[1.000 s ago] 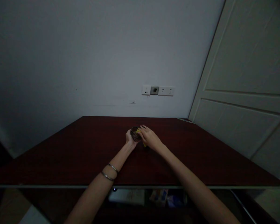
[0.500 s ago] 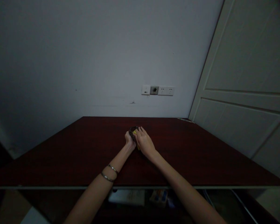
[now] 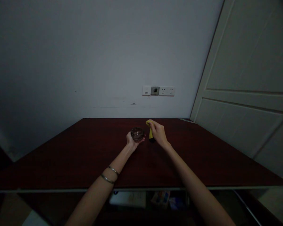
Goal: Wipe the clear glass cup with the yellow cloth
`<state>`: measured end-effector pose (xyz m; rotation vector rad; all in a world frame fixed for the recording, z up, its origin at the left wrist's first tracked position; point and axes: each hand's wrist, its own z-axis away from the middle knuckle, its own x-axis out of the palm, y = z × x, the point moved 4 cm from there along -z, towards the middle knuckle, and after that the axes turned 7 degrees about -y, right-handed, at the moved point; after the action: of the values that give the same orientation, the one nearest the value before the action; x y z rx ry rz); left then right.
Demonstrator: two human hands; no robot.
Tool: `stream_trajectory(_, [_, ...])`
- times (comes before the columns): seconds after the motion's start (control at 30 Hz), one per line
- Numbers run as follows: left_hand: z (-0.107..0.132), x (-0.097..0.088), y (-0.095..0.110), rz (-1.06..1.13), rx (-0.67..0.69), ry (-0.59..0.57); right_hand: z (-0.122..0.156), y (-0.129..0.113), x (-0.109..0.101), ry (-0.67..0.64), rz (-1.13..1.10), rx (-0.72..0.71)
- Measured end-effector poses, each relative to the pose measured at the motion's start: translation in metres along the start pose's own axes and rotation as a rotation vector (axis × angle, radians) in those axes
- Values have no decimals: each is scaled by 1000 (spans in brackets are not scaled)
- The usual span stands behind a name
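You had a bowl (image 3: 137,134) of what looked like smooth, glossy, see-through glass and a soft, matt cloth (image 3: 151,134). Your bracelets (image 3: 108,179) shone like polished metal, and the tabletop (image 3: 103,150) looked like smooth wood. The wall (image 3: 85,47) seemed matt, the socket panel (image 3: 167,91) smooth plastic.

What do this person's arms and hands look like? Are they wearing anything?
No gloves cover the left hand or the right hand, and no sleeves show. The left arm wears two slim, silvery bands, one above the other; the right arm shows no jewellery. The picture is too dim to tell about rings.
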<state>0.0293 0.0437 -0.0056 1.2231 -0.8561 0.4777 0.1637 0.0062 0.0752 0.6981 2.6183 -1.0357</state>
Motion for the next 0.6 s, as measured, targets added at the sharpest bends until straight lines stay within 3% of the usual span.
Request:
stream_trajectory(0.3, [7,7,-8,-208,-83,-15,-18,-6,30,-440,34,-147])
stream_trajectory(0.6, [2,0,-5,-103,35,94,-6,-25,50,-519,338,-261])
